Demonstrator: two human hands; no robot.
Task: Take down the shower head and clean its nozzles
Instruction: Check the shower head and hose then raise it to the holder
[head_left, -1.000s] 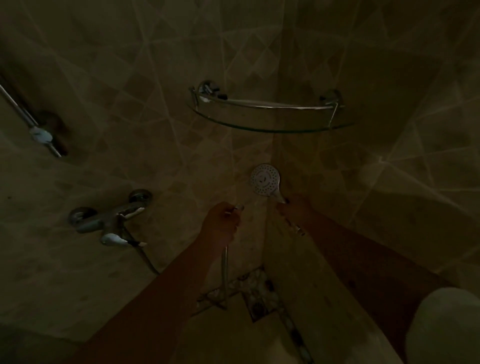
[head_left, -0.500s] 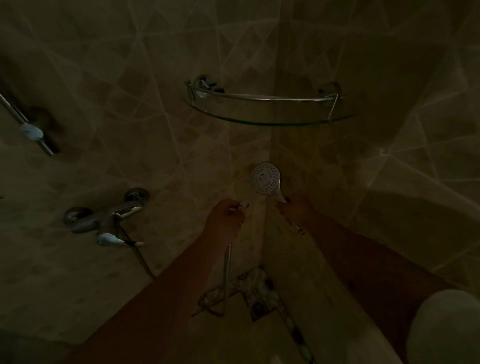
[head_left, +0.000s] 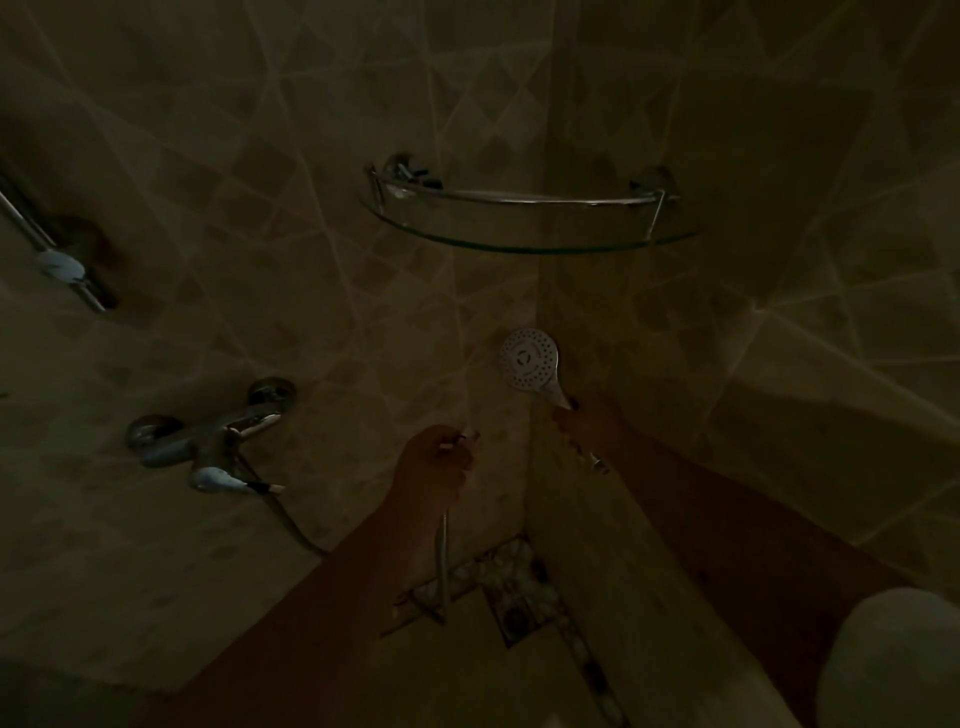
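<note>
Glossy chrome shower head, mixer tap and shelf rail; clear glass shelf; smooth wall tiles.

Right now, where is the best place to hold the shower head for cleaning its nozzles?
Probably by the handle, from below, as the right hand does now. The shower head has its round nozzle face turned up toward the camera, so this grip leaves the face uncovered.

Standing dim: tiled walls meeting at a corner, glass corner shelf hanging above, chrome mixer tap jutting left, floor drain lying below.
</note>
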